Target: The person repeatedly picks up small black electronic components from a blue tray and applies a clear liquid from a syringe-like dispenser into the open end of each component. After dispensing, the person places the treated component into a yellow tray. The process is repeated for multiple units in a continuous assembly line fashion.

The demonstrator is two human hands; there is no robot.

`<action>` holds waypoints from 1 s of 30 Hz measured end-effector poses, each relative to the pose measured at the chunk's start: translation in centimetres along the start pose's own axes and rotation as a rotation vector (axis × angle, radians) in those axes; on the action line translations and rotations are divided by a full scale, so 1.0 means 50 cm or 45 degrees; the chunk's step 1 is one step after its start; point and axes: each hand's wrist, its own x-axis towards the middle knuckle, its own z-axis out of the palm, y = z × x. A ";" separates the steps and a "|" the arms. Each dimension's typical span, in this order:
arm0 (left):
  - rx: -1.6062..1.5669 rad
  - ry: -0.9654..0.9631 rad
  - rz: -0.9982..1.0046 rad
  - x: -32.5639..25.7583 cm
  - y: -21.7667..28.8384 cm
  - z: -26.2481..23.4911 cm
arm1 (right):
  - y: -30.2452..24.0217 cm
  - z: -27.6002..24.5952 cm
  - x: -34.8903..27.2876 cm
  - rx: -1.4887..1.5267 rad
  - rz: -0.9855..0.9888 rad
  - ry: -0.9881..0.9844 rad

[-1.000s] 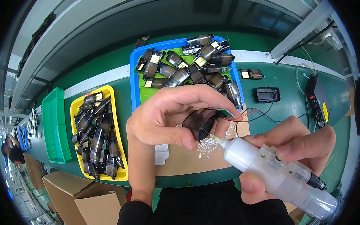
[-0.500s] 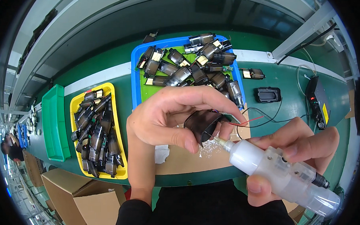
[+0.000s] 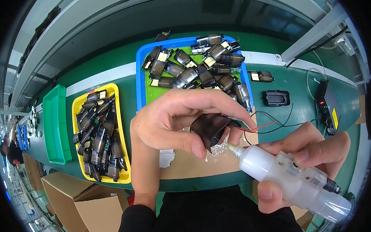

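Note:
My left hand (image 3: 169,124) is closed around a dark translucent plastic housing (image 3: 210,129), pinching it between thumb and fingers. Thin red and black wires (image 3: 259,127) trail from the housing toward the right. In my right hand (image 3: 313,152) is a translucent white dispenser bottle (image 3: 256,164) with a narrow nozzle, gripped along its body. The bottle lies tilted, its nozzle up and to the left, close by the housing's lower right end. My fingers partly hide that end, so I cannot tell whether the tip touches it.
A blue tray (image 3: 140,85) of similar dark housings stands behind my left hand. To the left are a yellow tray (image 3: 125,159) of housings and a green tray (image 3: 57,124). White specks dot the cardboard sheet (image 3: 187,169). A black box (image 3: 330,107) stands right.
The dispenser bottle and my right hand have shifted slightly right. The housing has tilted a little in my left hand, which stays almost where it was.

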 end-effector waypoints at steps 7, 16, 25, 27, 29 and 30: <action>-0.030 -0.099 -0.035 0.006 0.004 -0.008 | 0.003 0.011 0.003 -0.005 -0.077 0.112; 0.037 -0.102 0.014 -0.011 0.013 -0.021 | -0.012 0.040 -0.011 -0.075 0.146 0.479; 1.529 0.784 -0.320 -0.224 0.135 -0.028 | 0.078 0.083 -0.089 -0.013 0.606 0.073; 1.806 1.097 -0.318 -0.288 0.183 -0.064 | 0.127 0.109 -0.135 -0.025 0.755 -0.015; 2.062 1.361 -0.374 -0.356 0.252 -0.104 | 0.158 0.122 -0.165 -0.064 0.823 -0.142; 2.177 1.423 -0.372 -0.401 0.281 -0.142 | 0.160 0.122 -0.170 -0.023 0.841 -0.137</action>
